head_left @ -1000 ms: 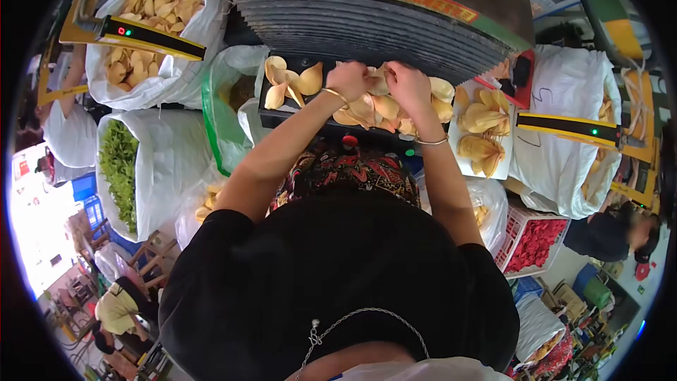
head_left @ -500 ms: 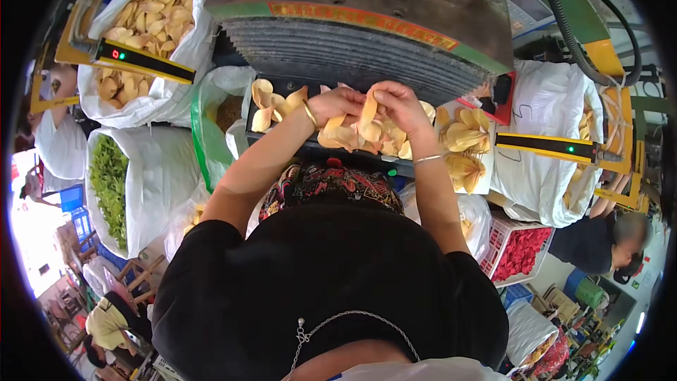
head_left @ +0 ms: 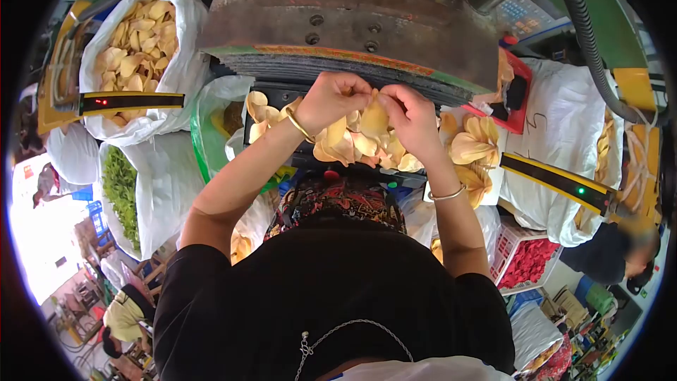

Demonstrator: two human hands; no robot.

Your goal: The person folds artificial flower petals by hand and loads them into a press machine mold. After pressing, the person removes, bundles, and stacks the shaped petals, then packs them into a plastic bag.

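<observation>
My left hand, with a gold bangle at the wrist, is closed in a pinch at the upper edge of a yellow-orange artificial petal. Fingers of my right hand pinch the same edge from the other side. The petal hangs down between both hands. Below and around them, more loose petals lie over a dark tray under the press. A stacked bunch of petals is just right of my right wrist.
A heavy metal press head overhangs the far side of my hands. Yellow-and-black sensor bars flank the work area. White sacks of petals stand left and right. A crate of red pieces is at lower right; other people are farther off.
Both hands have come closer together at the petal's top edge, and the petal now faces me more flatly. My view has shifted, showing more of the press top.
</observation>
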